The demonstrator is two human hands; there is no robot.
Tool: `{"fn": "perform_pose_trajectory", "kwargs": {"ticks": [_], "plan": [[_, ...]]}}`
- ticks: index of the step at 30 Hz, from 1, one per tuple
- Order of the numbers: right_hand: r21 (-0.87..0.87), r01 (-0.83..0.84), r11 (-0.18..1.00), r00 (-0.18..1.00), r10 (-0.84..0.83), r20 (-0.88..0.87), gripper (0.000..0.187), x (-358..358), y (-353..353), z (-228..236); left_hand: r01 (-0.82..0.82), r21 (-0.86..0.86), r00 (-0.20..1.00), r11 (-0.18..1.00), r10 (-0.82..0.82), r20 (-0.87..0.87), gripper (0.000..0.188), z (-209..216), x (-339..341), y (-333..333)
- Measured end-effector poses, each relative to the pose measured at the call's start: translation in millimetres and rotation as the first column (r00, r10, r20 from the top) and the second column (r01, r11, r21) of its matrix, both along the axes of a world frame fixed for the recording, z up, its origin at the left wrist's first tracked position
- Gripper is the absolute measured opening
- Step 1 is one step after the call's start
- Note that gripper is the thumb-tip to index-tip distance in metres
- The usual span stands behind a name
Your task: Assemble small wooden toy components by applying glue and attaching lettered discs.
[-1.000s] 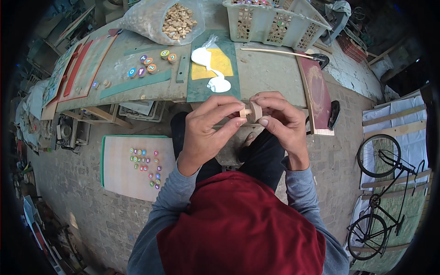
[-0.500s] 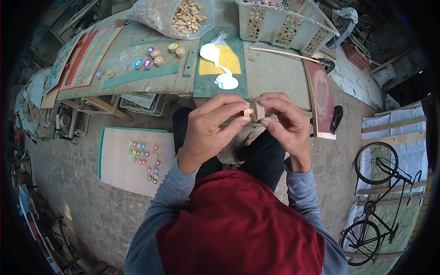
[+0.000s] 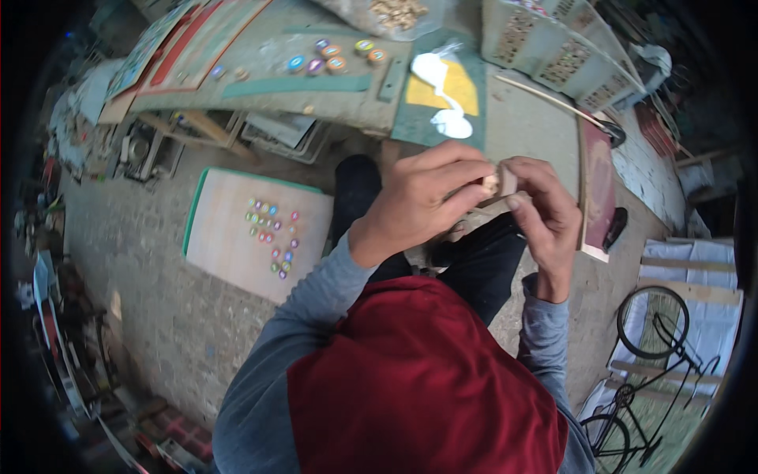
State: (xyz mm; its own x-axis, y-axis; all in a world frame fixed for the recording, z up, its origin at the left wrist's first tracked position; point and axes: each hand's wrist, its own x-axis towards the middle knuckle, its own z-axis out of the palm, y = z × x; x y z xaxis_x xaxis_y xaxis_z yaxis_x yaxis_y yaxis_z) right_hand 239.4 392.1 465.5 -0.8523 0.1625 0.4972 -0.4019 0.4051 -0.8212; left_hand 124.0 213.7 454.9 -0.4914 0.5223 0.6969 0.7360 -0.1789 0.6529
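Note:
Above my lap, my left hand pinches a small pale wooden peg between thumb and fingers. My right hand grips a flat wooden disc by its edge, facing the peg. The two pieces meet or nearly meet; blur and fingers hide the exact contact. Just beyond the hands, on the bench, a pool of white glue lies beside a yellow sheet, with an opened plastic glue bag on it.
Several coloured letter pieces stand on the bench. A bag of wooden bits and a white plastic crate sit at the back. A low board at left carries more letter pieces. A stick lies at right.
My view has turned, so the scene shifts and tilts. Both hands still hold their pieces; the peg's stem, visible between them before, is now mostly hidden as the pieces sit closer.

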Motion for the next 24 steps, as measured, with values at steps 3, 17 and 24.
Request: {"fn": "perform_pose_trajectory", "kwargs": {"ticks": [3,17,24], "plan": [[-0.034,-0.013,0.999,1.000,0.012,-0.020,0.035,-4.1,-2.6,-4.5,0.009,0.025,1.000,1.000,-0.009,-0.002,0.023,-0.1,-0.5,-1.2],[0.081,0.009,0.997,1.000,-0.008,-0.020,0.033,-13.0,0.0,-6.6,-0.003,0.020,0.998,1.000,0.004,-0.068,0.024,-6.5,-7.0,1.8],[0.077,0.019,0.997,0.999,-0.015,-0.052,0.031,-8.2,5.1,-9.5,0.010,-0.005,0.997,1.000,-0.010,-0.079,0.024,-3.7,-3.9,7.0]]}}
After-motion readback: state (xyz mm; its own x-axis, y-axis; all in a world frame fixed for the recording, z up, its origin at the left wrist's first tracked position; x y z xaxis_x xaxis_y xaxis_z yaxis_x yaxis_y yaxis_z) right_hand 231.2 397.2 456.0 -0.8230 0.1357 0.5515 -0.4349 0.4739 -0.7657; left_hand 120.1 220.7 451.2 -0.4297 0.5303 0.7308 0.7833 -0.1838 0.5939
